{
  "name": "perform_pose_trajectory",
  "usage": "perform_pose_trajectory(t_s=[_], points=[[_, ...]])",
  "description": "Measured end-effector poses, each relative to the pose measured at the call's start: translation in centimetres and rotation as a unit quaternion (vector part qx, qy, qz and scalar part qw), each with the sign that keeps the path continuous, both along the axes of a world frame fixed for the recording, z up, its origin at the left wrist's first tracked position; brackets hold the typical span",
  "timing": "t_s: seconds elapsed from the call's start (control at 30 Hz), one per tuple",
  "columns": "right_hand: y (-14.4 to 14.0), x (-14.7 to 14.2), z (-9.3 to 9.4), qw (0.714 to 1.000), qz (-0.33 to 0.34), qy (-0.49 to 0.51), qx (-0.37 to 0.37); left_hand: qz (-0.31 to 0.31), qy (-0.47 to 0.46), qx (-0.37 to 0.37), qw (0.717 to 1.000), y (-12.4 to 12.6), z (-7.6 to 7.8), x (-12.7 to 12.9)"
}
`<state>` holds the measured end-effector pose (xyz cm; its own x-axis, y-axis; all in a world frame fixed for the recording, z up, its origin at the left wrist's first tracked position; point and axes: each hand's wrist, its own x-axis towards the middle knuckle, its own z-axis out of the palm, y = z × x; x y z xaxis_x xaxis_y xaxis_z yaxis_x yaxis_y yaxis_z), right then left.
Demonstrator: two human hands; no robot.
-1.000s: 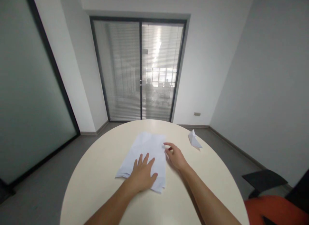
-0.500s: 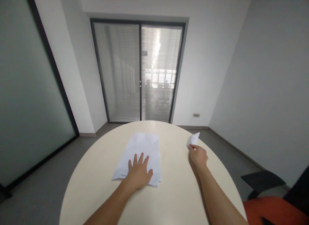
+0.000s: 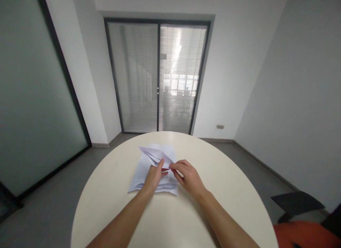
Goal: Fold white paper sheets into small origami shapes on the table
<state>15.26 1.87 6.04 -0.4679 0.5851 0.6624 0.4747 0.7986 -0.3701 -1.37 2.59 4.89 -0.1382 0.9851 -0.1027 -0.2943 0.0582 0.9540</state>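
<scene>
Above sheets [image 3: 141, 174]; folded paper [image 3: 159, 155], held

Head view: we look from the wearer's head, over the near side of the round table [image 3: 170, 223].
Facing: forward and down, roughly square to the glass panels [image 3: 133, 81].
Left hand [image 3: 153, 177] and right hand [image 3: 190, 177]: near us, below our centre.
Far side: the panels stand well beyond the table.
</scene>
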Motion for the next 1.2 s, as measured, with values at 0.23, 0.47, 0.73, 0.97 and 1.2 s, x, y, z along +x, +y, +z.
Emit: perform_pose_trajectory(t_s=[0.23, 0.47, 0.73, 0.97, 1.2], points=[[0.0, -0.6, -0.5, 0.998, -0.059, 0.009, -0.038, -0.002, 0.055, 0.039, 0.998, -0.7, -0.5, 0.4], [-0.1, -0.6, -0.4, 0.995, -0.062, 0.03, -0.073, -0.038, 0.029, 0.054, 0.997, -0.9, -0.1, 0.5], [-0.5, -0.6, 0.0, 0.992, -0.086, 0.019, -0.086, -0.069, -0.005, 0.039, 0.997, -1.0, -0.1, 0.7], [-0.1, -0.7, -0.3, 0.986, -0.094, 0.05, -0.126, -0.087, -0.022, 0.03, 0.995, -1.4, 0.2, 0.7], [0.5, -0.8, -1.1, 0.988, -0.096, 0.059, -0.104, -0.108, -0.003, 0.042, 0.993, -0.9, -0.2, 0.6]])
